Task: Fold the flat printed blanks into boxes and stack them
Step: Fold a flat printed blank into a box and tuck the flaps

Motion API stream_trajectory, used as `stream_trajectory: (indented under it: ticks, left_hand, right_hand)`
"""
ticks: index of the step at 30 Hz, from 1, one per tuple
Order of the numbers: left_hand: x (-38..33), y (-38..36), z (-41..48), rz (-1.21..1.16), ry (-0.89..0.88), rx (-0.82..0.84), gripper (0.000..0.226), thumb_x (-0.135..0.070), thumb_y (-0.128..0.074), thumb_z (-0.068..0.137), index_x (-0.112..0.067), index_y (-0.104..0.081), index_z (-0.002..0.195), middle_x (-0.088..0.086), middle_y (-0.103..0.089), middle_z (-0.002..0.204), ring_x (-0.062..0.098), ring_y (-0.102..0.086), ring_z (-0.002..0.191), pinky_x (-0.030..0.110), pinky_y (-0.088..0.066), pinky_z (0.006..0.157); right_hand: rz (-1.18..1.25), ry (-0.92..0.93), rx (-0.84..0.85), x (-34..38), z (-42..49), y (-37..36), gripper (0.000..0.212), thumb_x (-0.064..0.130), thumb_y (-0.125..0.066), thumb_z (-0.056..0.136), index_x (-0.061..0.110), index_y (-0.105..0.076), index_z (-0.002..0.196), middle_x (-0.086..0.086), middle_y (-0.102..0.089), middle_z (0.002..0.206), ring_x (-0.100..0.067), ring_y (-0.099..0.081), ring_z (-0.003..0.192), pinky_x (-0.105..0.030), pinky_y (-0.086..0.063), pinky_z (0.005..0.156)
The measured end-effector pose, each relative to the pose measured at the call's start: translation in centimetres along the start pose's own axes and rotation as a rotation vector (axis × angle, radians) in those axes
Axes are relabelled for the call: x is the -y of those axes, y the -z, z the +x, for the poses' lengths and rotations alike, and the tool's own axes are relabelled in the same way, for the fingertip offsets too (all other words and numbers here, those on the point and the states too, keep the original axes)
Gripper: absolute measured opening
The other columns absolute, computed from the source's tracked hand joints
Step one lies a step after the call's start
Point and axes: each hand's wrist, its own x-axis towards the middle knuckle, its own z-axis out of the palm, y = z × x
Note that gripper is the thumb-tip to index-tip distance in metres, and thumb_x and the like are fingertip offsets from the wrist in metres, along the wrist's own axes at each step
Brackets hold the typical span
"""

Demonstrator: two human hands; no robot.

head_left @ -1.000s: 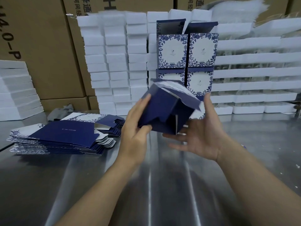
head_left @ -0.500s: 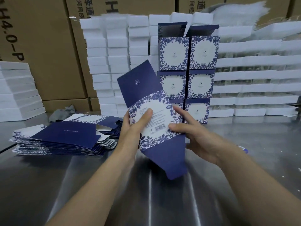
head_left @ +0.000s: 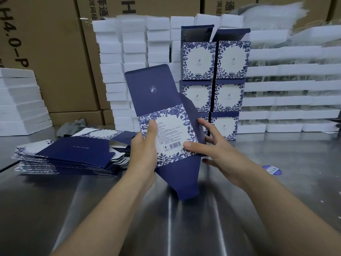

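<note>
While both hands hold it up over the middle of the metal table [head_left: 129,209], the blue and white box blank [head_left: 171,132] stands tilted, with one dark flap up and one pointing down. The left hand [head_left: 144,154] grips its left edge, thumb on the printed front. The right hand [head_left: 219,156] pinches the right edge, thumb by the barcode, fingers behind a side flap. A pile of flat blanks [head_left: 73,156] lies near the table's left edge. Folded boxes [head_left: 214,80] stand stacked at the far edge, by white foam blocks [head_left: 132,52].
</note>
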Motion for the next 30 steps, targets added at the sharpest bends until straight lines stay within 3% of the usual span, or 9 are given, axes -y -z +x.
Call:
stream_trajectory:
  ticks: [4, 10, 16, 19, 21, 22, 26, 28, 30]
  left_hand:
    - [0.1, -0.2, 0.0, 0.059, -0.012, -0.072, 0.041, -0.053, -0.05, 0.108, -0.018, -0.071, 0.108, 0.0, -0.081, 0.107, 0.026, -0.077, 0.104, 0.058, -0.058, 0.1]
    - [0.0, -0.1, -0.1, 0.048, -0.024, -0.056, 0.039, -0.054, -0.052, 0.106, -0.022, -0.073, 0.113, -0.005, -0.082, 0.107, 0.02, -0.078, 0.102, 0.052, -0.06, 0.099]
    - [-0.4, 0.1, -0.5, -0.008, -0.054, 0.015, 0.028, -0.04, -0.067, 0.102, -0.026, -0.072, 0.126, -0.004, -0.08, 0.116, 0.018, -0.077, 0.108, 0.04, -0.06, 0.096]
    - [-0.5, -0.1, -0.8, 0.065, -0.056, 0.087, 0.074, -0.065, -0.078, 0.08, -0.032, -0.056, 0.144, -0.016, -0.077, 0.119, 0.003, -0.075, 0.105, 0.031, -0.056, 0.093]
    - [-0.4, -0.2, -0.8, 0.1, -0.051, 0.14, 0.119, -0.078, -0.083, 0.064, -0.045, -0.025, 0.162, -0.027, -0.065, 0.132, -0.001, -0.066, 0.121, 0.031, -0.048, 0.104]
    - [-0.3, -0.3, -0.7, 0.107, -0.062, 0.158, 0.124, -0.076, -0.085, 0.062, -0.05, -0.018, 0.163, -0.029, -0.061, 0.137, -0.001, -0.061, 0.128, 0.033, -0.047, 0.109]
    - [-0.4, 0.2, 0.1, -0.032, -0.069, 0.068, 0.072, -0.046, -0.085, 0.084, -0.039, -0.049, 0.147, -0.016, -0.076, 0.125, 0.007, -0.075, 0.109, 0.033, -0.063, 0.088]
    - [-1.0, 0.7, 0.5, -0.11, 0.033, 0.005, 0.06, -0.056, -0.079, 0.084, -0.039, -0.06, 0.138, -0.011, -0.078, 0.12, 0.01, -0.077, 0.101, 0.034, -0.062, 0.078]
    - [-1.3, 1.3, 0.7, -0.182, 0.16, 0.015, 0.062, -0.071, -0.074, 0.08, -0.038, -0.069, 0.132, -0.01, -0.079, 0.119, 0.017, -0.077, 0.108, 0.041, -0.059, 0.089]
  right_hand:
    - [-0.005, -0.012, -0.019, 0.0, 0.0, -0.1, 0.094, 0.047, -0.095, 0.062, 0.064, -0.046, 0.14, 0.025, -0.072, 0.12, -0.006, -0.076, 0.102, -0.044, -0.046, 0.107]
    - [0.031, 0.04, -0.038, 0.0, -0.1, -0.3, 0.095, 0.044, -0.097, 0.06, 0.06, -0.049, 0.141, 0.017, -0.072, 0.127, -0.008, -0.076, 0.105, -0.038, -0.052, 0.1]
    - [-0.01, 0.24, -0.161, 0.2, 0.0, -1.6, 0.103, 0.038, -0.1, 0.061, 0.053, -0.044, 0.147, 0.03, -0.069, 0.116, 0.009, -0.066, 0.114, -0.013, -0.055, 0.086]
    - [-0.223, 0.332, -0.267, 0.3, -0.4, -2.5, 0.108, 0.057, -0.096, 0.059, 0.062, -0.036, 0.149, 0.027, -0.04, 0.148, 0.011, -0.04, 0.139, -0.019, -0.041, 0.109]
    - [-0.259, 0.35, -0.251, 0.4, -0.7, -2.9, 0.107, 0.065, -0.091, 0.058, 0.065, -0.034, 0.149, 0.027, -0.032, 0.152, 0.008, -0.032, 0.146, -0.02, -0.036, 0.113]
    - [-0.241, 0.36, -0.224, 0.5, -0.8, -3.2, 0.104, 0.063, -0.091, 0.062, 0.063, -0.035, 0.15, 0.028, -0.033, 0.153, 0.01, -0.033, 0.145, -0.016, -0.036, 0.112]
    - [-0.092, 0.416, -0.213, 1.4, -0.8, -3.6, 0.07, 0.042, -0.077, 0.086, 0.046, -0.048, 0.149, 0.015, -0.046, 0.149, 0.011, -0.049, 0.132, -0.023, -0.044, 0.113]
    - [-0.034, 0.415, -0.28, 1.8, -0.9, -3.5, 0.057, 0.043, -0.067, 0.086, 0.045, -0.054, 0.142, 0.013, -0.054, 0.141, 0.002, -0.059, 0.121, -0.027, -0.049, 0.105]
    - [-0.012, 0.416, -0.331, 2.0, -1.0, -3.3, 0.047, 0.043, -0.063, 0.086, 0.044, -0.06, 0.133, 0.011, -0.059, 0.134, 0.003, -0.062, 0.111, -0.029, -0.05, 0.097]
